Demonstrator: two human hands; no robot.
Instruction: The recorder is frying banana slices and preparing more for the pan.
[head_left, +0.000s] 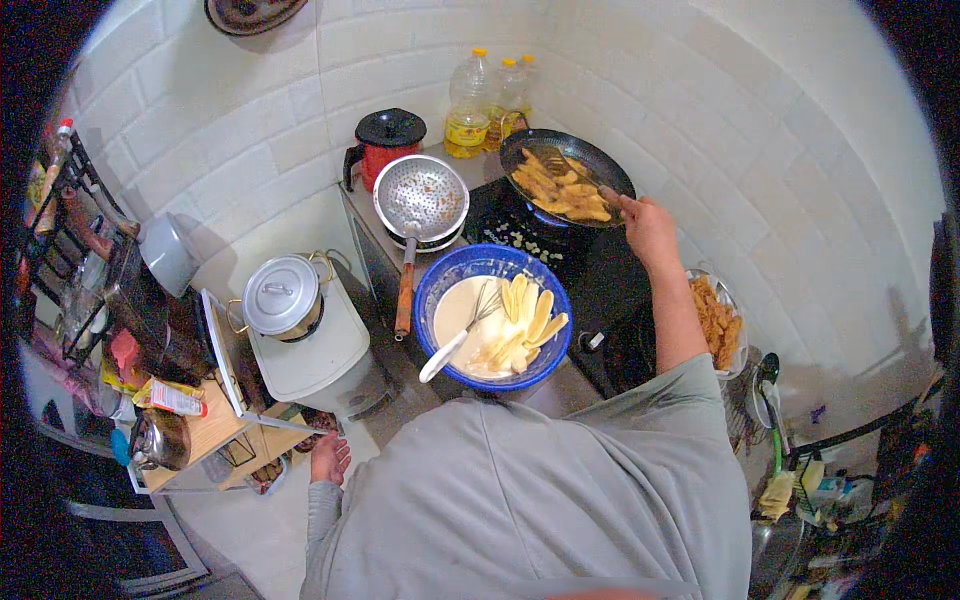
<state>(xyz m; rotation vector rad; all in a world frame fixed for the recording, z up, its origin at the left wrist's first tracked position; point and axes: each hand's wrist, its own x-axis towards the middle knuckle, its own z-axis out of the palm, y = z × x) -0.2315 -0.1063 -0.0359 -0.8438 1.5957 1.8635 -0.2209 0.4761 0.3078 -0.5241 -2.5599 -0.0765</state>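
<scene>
My right hand (649, 231) grips the handle of a spatula (581, 174). Its blade lies among browned slices (551, 187) frying in a dark pan (624, 174), over a lit blue burner flame (547, 217). Down by my left side, my left hand (329, 457) hangs empty with its fingers loosely apart. Right in front of me stands a blue plastic bowl (427, 346) of pale batter (461, 300). Peeled, sliced bananas, as they appear (534, 311), lie partly in the batter. A wire whisk (450, 349) with a white handle rests across the bowl's near left rim.
Fried pieces (716, 322) fill a container right of the stove (615, 277). A perforated strainer (421, 199) sits on a pot, its wooden handle pointing at me. Behind are a red lidded jug (382, 161) and oil bottles (469, 105). A lidded pot (281, 296) stands left.
</scene>
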